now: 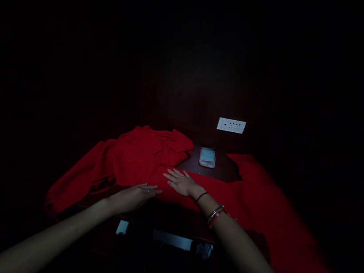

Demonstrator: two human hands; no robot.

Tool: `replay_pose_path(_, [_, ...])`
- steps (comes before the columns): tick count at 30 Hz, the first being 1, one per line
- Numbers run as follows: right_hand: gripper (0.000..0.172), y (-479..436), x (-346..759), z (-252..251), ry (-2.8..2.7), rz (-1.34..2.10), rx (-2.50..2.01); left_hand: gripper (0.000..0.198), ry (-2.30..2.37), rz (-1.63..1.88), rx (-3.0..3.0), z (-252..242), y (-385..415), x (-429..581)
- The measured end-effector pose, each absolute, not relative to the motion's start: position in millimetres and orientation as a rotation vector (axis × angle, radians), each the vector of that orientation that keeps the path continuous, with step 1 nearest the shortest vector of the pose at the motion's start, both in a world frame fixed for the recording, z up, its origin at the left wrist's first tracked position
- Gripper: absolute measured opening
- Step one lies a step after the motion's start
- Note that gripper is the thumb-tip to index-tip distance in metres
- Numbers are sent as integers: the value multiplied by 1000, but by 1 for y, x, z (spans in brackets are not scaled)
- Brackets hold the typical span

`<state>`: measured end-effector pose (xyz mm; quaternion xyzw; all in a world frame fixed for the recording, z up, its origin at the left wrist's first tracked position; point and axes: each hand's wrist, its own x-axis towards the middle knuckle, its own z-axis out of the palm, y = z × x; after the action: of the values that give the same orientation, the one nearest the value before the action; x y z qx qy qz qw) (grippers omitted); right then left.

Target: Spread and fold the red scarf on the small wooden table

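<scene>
A red garment (pixel 140 151) lies across a dark tabletop, bunched up at the left and spread flatter toward the right, where it hangs past the edge. My right hand (pixel 180 183) rests flat on its middle stretch, fingers extended to the left; bracelets circle that wrist. Close by, at the garment's front edge, is my left hand (pixel 140 195), its fingers stretched out to the right and a ring on one of them. Neither hand holds anything. The kind of garment is hard to make out in the dim light.
On the dark tabletop (pixel 192 162), behind the cloth, lies a phone (pixel 207 158) with its screen lit. A white socket panel (pixel 231 125) is on the wall behind. Below the table's front edge, pale items (pixel 171 240) show faintly. Surroundings are very dark.
</scene>
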<state>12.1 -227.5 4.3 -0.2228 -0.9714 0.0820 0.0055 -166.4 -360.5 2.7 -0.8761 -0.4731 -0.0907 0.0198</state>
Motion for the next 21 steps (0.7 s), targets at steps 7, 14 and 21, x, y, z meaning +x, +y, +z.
replay_pose_path(7, [50, -224, 30, 12, -2922, 258, -837, 42, -1533, -273, -2712, 7, -364, -162])
replay_pose_path(14, [49, -227, 102, 4, -2997, 240, -883, 39, -1515, -264, -2751, 12, -365, -164])
replay_pose_path(21, [52, -210, 105, 8, -2918, 243, -1140, 30, -1466, -190, -2698, 24, -366, -155])
